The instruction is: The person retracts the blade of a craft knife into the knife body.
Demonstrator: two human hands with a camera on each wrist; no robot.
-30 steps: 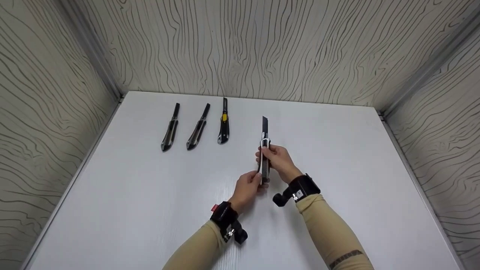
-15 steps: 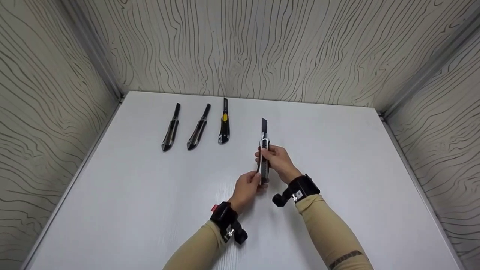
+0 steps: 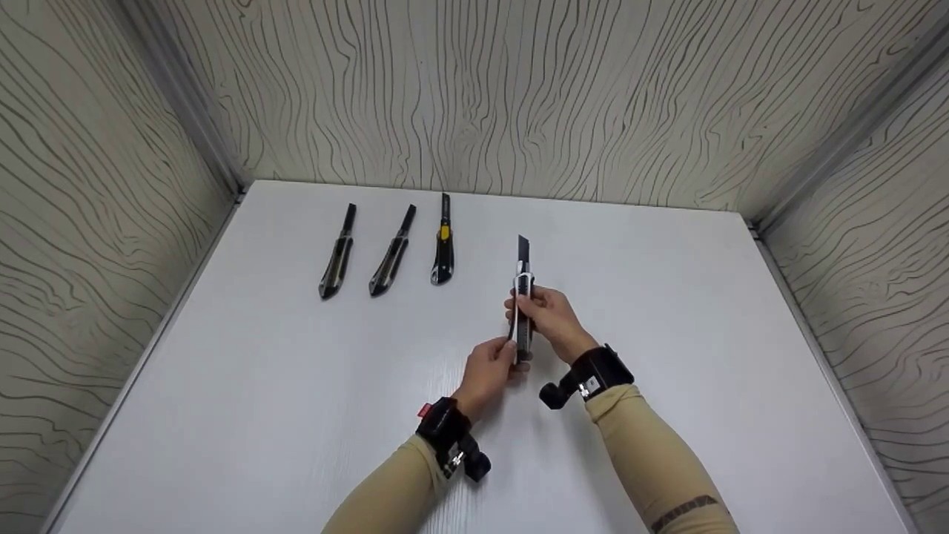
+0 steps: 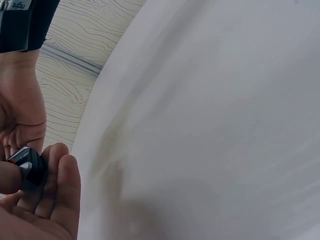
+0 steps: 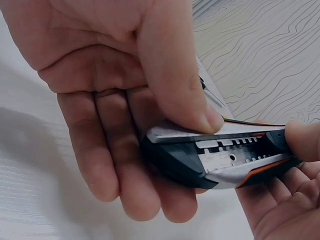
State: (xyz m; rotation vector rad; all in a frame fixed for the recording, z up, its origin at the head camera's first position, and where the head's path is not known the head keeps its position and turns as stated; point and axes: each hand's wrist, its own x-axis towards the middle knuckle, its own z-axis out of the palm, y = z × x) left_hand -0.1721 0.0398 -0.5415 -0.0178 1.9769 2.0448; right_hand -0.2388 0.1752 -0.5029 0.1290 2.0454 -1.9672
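Observation:
In the head view, a utility knife point(image 3: 523, 326) with a dark blade stands out from both hands, blade toward the far side. My right hand point(image 3: 554, 317) grips the knife around its middle, the thumb over the slider point(image 5: 275, 142). Lower down, my left hand point(image 3: 485, 374) pinches its butt end between thumb and fingers. The right wrist view shows the grey, black and orange handle point(image 5: 230, 155) up close, with a toothed slot along it. Part of the blade protrudes from the collar. In the left wrist view only the knife's butt point(image 4: 32, 169) shows.
Further utility knives lie on the white table point(image 3: 245, 386), left of the hands: one point(image 3: 337, 256), another beside it point(image 3: 393, 256), and a black one with a yellow slider point(image 3: 443, 248). Wood-patterned panels point(image 3: 474, 96) enclose the table's back and sides.
The blade's tip has come down slightly toward the handle, so a little less blade shows, and the right thumb sits marginally lower. Both hands keep their hold; the other knives are unmoved.

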